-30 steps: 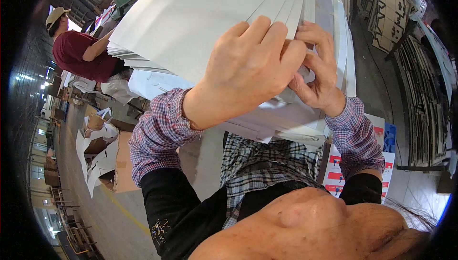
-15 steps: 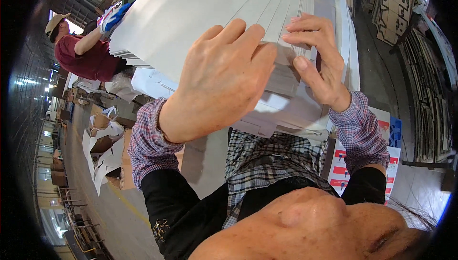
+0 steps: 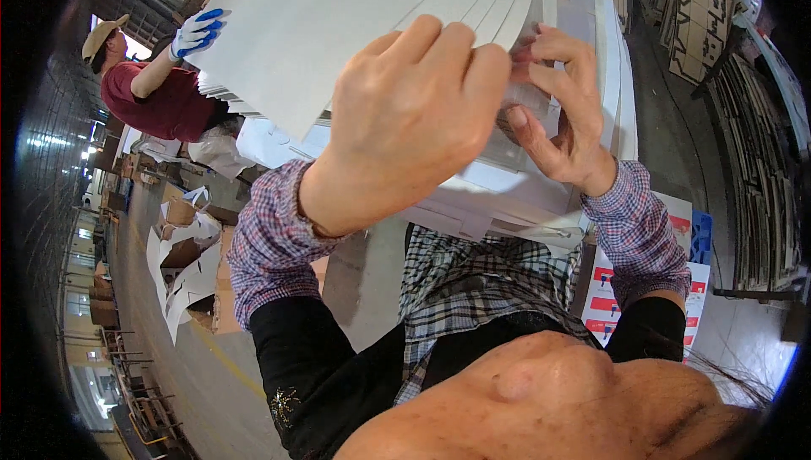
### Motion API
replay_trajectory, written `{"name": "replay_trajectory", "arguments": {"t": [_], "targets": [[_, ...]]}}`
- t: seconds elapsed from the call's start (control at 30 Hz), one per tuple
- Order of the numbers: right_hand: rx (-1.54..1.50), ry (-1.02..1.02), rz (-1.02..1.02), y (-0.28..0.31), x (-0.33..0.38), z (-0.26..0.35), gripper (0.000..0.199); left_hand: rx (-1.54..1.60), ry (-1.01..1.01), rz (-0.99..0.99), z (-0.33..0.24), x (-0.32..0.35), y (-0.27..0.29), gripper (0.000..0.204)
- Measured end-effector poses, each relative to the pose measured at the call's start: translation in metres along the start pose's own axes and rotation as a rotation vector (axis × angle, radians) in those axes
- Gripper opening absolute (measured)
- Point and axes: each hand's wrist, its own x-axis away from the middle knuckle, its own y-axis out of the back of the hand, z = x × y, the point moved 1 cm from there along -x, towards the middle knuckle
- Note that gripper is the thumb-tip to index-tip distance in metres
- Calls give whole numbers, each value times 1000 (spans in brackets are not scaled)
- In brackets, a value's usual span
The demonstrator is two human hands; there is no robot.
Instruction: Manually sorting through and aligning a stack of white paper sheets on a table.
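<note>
White card sheets fanned up; left hand clamps their edge, right hand pinches beside it.

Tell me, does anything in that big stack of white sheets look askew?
Yes. The top white sheets fan apart at their near edge where the left hand and right hand grip them, rather than lying flush.

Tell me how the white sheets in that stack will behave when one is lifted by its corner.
The white sheets are thin and fan apart at the left hand, so probably light and bendy. Their smooth faces may slide. The right hand pinches the edges.
</note>
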Motion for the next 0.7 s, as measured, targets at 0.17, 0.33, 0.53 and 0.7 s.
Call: {"name": "replay_trajectory", "arguments": {"t": [0.17,0.33,0.53,0.7], "targets": [[30,33,71,-1,-4,2,31,24,35,38,-8,-11,-15,22],[115,104,86,-1,-2,0,33,112,20,-29,-3,-7,-21,25],[136,116,124,2,-2,-2,31,89,16,60,2,2,-10,22],[9,14,119,4,-1,-2,27,168,24,132,8,4,-1,19]]}}
